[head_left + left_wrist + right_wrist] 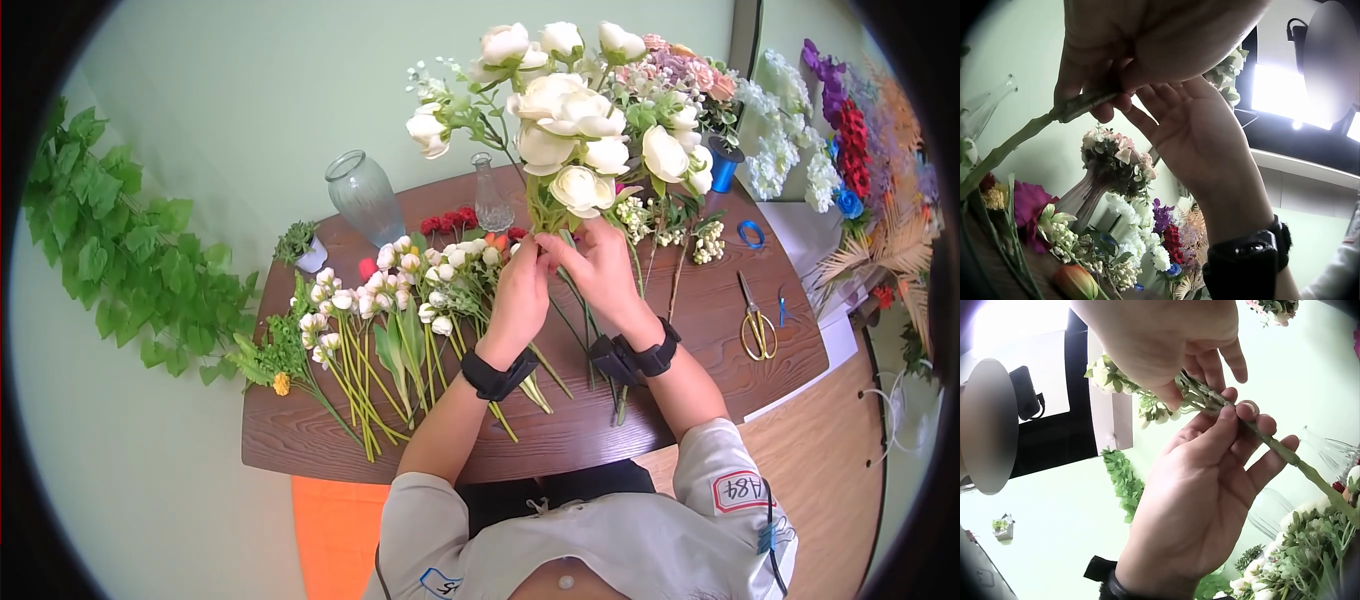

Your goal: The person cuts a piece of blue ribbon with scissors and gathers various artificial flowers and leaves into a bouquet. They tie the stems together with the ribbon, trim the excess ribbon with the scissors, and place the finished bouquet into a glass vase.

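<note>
A bunch of large white ranunculus-like flowers (pixel 570 105) stands up above both hands. My left hand (pixel 518 300) pinches its green stems (pixel 1282 450) between thumb and fingertips. Below that grip, the joined stem (pixel 1016 140) runs on, wrapped-looking and knobbly. My right hand (pixel 600 270) is just beside the left, its fingers (pixel 1147 103) fairly straight and close to the stems. In the right wrist view, the upper stems pass between the right thumb and fingers. The blooms partly hide the right fingertips in the head view.
Small white flowers (pixel 385 290) on long stems lie across the wooden table (pixel 300 430). A glass vase (pixel 365 195) and a smaller clear bottle (pixel 492 200) stand behind. Scissors (pixel 757 325) and blue tape (pixel 751 235) lie right. Leafy vines (pixel 110 220) hang left.
</note>
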### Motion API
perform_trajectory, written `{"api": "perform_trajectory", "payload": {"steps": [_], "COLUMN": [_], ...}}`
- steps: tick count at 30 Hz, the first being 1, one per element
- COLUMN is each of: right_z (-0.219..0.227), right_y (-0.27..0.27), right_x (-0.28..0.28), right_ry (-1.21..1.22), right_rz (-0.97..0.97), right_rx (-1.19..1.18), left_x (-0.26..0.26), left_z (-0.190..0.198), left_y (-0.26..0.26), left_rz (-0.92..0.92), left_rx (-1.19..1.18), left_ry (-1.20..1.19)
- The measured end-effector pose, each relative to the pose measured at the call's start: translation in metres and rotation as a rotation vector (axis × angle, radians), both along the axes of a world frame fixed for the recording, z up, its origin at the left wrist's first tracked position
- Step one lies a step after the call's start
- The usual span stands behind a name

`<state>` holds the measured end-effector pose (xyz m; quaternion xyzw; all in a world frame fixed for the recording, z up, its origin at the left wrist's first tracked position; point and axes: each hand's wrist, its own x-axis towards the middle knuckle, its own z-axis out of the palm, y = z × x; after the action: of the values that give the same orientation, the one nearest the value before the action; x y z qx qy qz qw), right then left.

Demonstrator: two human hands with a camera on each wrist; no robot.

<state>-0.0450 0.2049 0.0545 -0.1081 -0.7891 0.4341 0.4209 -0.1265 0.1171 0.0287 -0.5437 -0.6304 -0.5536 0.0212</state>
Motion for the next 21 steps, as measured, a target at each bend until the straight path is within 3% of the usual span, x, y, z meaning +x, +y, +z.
{"api": "perform_trajectory", "payload": {"steps": [3, 5, 11, 15, 21], "right_z": [0.007, 0.017, 0.008, 0.009, -0.002], "right_y": [-0.003, -0.009, -0.004, -0.008, 0.001], "right_x": [0.002, 0.005, -0.001, 0.000, -0.005], "right_ry": [-0.072, 0.063, 0.034, 0.064, -0.017], "right_rz": [0.012, 0.096, 0.164, 0.099, 0.019], "right_rx": [-0.072, -0.059, -0.047, -0.088, 0.102], "left_x": [0.005, 0.006, 0.006, 0.016, 0.022], "left_z": [0.004, 0.003, -0.010, -0.008, -0.006], "left_y": [-0.001, -0.001, 0.006, 0.007, 0.001], "left_rz": [0.010, 0.020, -0.016, -0.007, -0.036], "left_rx": [0.005, -0.009, 0.071, 0.143, 0.034], "left_ry": [-0.061, -0.112, 0.030, -0.038, -0.069]}}
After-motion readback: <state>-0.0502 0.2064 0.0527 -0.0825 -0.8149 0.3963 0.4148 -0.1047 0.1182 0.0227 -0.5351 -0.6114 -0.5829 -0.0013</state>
